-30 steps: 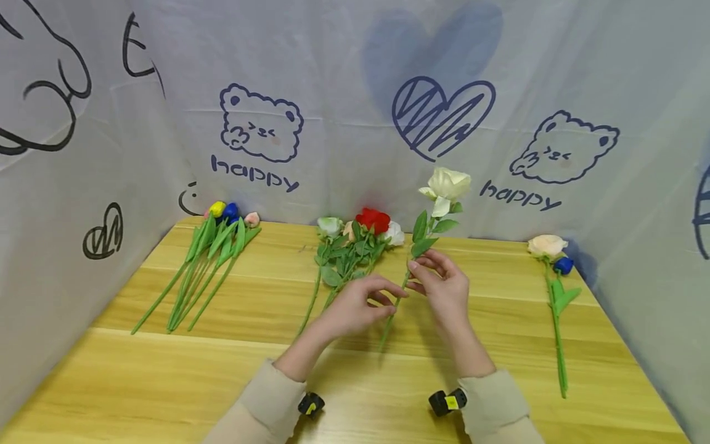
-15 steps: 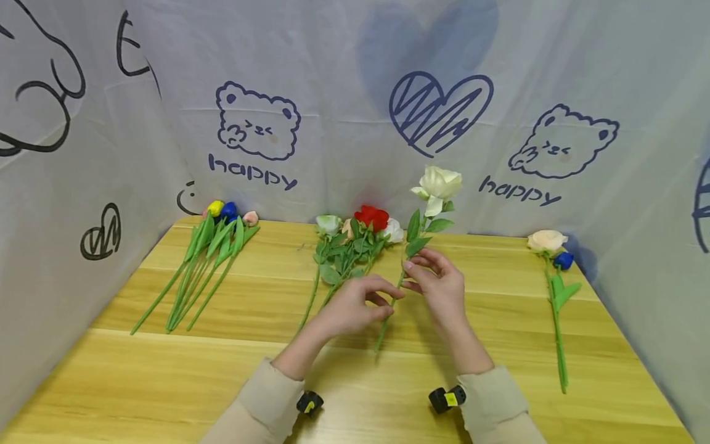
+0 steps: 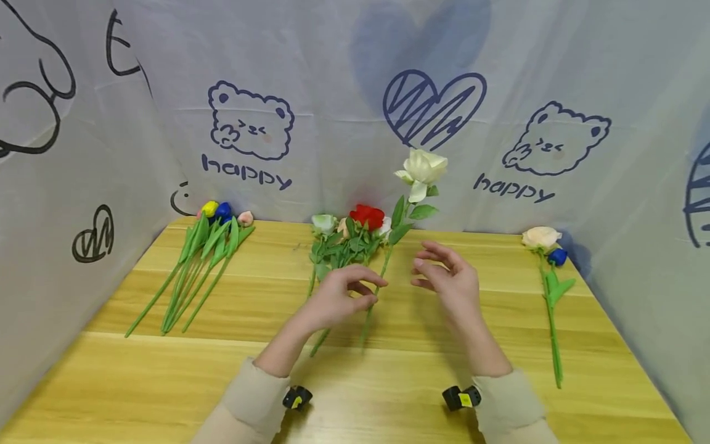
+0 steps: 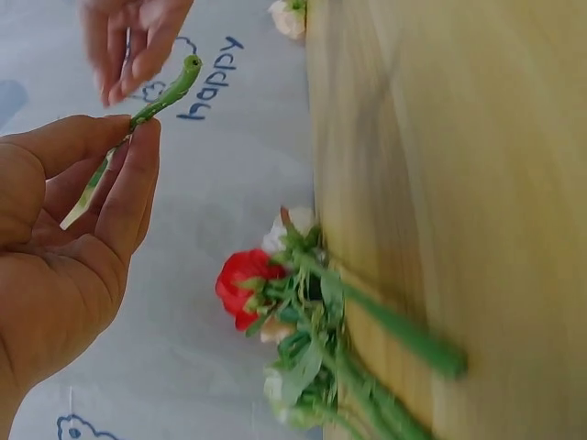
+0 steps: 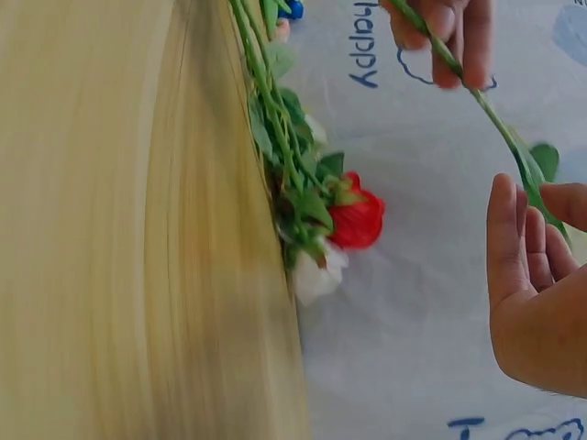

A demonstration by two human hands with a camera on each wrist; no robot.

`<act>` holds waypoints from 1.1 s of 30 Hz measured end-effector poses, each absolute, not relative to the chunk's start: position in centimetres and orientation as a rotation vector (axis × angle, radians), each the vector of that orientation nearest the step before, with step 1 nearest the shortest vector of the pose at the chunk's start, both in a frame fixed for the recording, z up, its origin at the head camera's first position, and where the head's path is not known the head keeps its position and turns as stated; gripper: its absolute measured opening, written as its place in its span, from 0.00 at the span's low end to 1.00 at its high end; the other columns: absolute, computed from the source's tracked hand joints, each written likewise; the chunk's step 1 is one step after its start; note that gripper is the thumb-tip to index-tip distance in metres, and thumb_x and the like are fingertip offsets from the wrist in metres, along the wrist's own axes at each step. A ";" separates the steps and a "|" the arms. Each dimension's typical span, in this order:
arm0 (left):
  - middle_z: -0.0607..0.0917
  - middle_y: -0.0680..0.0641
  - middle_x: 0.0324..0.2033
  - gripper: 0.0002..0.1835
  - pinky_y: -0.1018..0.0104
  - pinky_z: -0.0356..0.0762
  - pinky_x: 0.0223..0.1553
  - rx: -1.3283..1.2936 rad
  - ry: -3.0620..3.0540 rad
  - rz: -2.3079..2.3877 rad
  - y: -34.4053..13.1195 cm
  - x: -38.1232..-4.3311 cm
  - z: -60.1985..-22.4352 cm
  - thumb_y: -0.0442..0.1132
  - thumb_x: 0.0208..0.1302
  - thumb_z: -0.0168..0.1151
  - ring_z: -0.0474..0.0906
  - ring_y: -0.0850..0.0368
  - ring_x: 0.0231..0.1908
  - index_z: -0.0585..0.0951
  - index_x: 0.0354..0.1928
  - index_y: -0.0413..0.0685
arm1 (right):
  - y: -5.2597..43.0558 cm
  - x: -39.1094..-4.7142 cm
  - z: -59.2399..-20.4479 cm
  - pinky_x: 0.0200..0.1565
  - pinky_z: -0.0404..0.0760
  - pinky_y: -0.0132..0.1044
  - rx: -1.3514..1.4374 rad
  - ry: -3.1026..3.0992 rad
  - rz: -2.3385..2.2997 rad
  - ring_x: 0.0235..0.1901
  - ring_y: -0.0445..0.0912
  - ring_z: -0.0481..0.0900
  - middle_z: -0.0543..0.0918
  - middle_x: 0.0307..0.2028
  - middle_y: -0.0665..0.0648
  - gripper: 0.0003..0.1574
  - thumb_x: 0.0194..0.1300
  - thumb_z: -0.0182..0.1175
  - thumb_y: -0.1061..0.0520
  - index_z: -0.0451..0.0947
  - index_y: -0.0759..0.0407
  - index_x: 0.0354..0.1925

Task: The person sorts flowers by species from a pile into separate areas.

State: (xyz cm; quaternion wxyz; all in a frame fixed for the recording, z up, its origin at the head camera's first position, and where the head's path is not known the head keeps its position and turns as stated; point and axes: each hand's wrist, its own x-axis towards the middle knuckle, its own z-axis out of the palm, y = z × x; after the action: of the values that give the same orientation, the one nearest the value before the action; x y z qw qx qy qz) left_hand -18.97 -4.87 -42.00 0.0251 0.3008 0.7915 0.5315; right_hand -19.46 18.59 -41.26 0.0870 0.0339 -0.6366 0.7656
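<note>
My left hand (image 3: 339, 297) pinches the green stem of an artificial white rose (image 3: 423, 168) between thumb and fingers. The rose stands above the table, bloom up and leaning slightly right. In the left wrist view, the lower stem (image 4: 170, 93) sticks out past the left fingertips. To the right of the rose, my right hand (image 3: 453, 280) is apart from the stem, its fingers loosely bent around nothing. Behind the left hand lies a bunch of roses: a red rose (image 3: 367, 216), a pale green rose (image 3: 323, 223), and peach and white ones partly hidden by leaves.
Several tulips (image 3: 208, 246), yellow, blue and pink, lie at the left of the wooden table (image 3: 166, 388). A peach rose (image 3: 540, 237) and a blue tulip (image 3: 557, 256) lie side by side at the right. A printed cloth (image 3: 333, 74) hangs behind and along both sides.
My right hand has let go of the rose stem and moved right. The left hand has carried the white rose left and a little up.
</note>
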 end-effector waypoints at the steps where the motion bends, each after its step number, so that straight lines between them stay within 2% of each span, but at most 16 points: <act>1: 0.84 0.41 0.55 0.16 0.68 0.87 0.43 0.920 2.460 1.645 -5.2 -19.0 -41.9 0.23 0.67 0.65 0.87 0.49 0.46 0.86 0.55 0.39 | 18.9 -19.4 -41.2 0.43 0.91 0.43 0.101 -1.906 2.263 0.37 0.47 0.88 0.85 0.46 0.58 0.23 0.69 0.67 0.69 0.79 0.64 0.60; 7: 0.84 0.41 0.55 0.16 0.68 0.87 0.42 0.859 2.579 1.609 -7.4 -19.1 -41.4 0.24 0.67 0.66 0.87 0.48 0.46 0.86 0.55 0.39 | 22.7 -18.7 -41.0 0.40 0.90 0.38 0.120 -1.977 2.105 0.36 0.42 0.88 0.85 0.43 0.53 0.20 0.68 0.67 0.69 0.81 0.62 0.58; 14: 0.85 0.42 0.53 0.16 0.65 0.88 0.41 0.782 2.697 1.519 -10.0 -19.6 -41.1 0.24 0.66 0.67 0.87 0.47 0.46 0.87 0.54 0.43 | 28.7 -18.1 -42.2 0.39 0.89 0.33 0.061 -2.090 1.911 0.38 0.38 0.87 0.85 0.43 0.50 0.20 0.68 0.68 0.67 0.82 0.62 0.58; 19: 0.85 0.41 0.54 0.16 0.64 0.88 0.40 0.701 2.769 1.423 -12.2 -20.0 -41.4 0.24 0.66 0.66 0.87 0.45 0.46 0.87 0.54 0.41 | 32.9 -17.6 -43.5 0.40 0.89 0.31 0.025 -2.314 1.657 0.39 0.35 0.85 0.83 0.45 0.43 0.22 0.72 0.67 0.59 0.80 0.60 0.61; 23: 0.84 0.40 0.55 0.17 0.64 0.86 0.36 0.626 2.791 1.349 -13.8 -20.3 -42.0 0.23 0.67 0.63 0.87 0.44 0.46 0.86 0.55 0.39 | 36.1 -17.0 -44.2 0.37 0.89 0.32 -0.027 -2.472 1.459 0.38 0.32 0.84 0.81 0.45 0.36 0.23 0.74 0.66 0.53 0.79 0.61 0.62; 25: 0.83 0.38 0.56 0.16 0.65 0.84 0.34 0.577 2.783 1.317 -14.4 -20.4 -42.2 0.22 0.67 0.62 0.87 0.45 0.46 0.86 0.55 0.37 | 37.6 -16.8 -44.5 0.35 0.88 0.32 -0.069 -2.547 1.384 0.36 0.31 0.84 0.80 0.44 0.35 0.26 0.74 0.65 0.50 0.78 0.63 0.63; 28: 0.81 0.35 0.58 0.16 0.65 0.80 0.32 0.532 2.758 1.276 -15.3 -20.6 -42.5 0.22 0.67 0.61 0.87 0.47 0.44 0.85 0.55 0.34 | 39.4 -16.7 -44.9 0.32 0.87 0.33 -0.123 -2.671 1.219 0.34 0.29 0.82 0.84 0.49 0.49 0.31 0.75 0.63 0.46 0.76 0.66 0.66; 31: 0.81 0.33 0.59 0.17 0.66 0.77 0.29 0.500 2.738 1.234 -15.9 -20.8 -42.9 0.22 0.67 0.60 0.85 0.52 0.39 0.86 0.55 0.34 | 40.7 -16.8 -45.0 0.30 0.85 0.34 -0.149 -2.784 1.072 0.41 0.42 0.86 0.83 0.56 0.67 0.33 0.76 0.62 0.45 0.75 0.68 0.66; 33: 0.81 0.32 0.59 0.18 0.67 0.74 0.26 0.478 2.730 1.206 -16.2 -21.0 -43.2 0.21 0.66 0.59 0.83 0.54 0.34 0.86 0.55 0.35 | 41.4 -17.1 -45.1 0.32 0.84 0.35 -0.141 -2.858 0.978 0.47 0.56 0.86 0.80 0.59 0.74 0.33 0.76 0.61 0.47 0.75 0.70 0.65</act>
State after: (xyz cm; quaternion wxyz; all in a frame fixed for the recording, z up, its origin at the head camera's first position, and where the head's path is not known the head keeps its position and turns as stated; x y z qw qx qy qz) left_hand -21.01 -16.20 -43.25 0.0597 0.1578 0.9017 0.3982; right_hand -17.07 41.39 -45.12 0.0588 -0.0466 -0.9435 0.3227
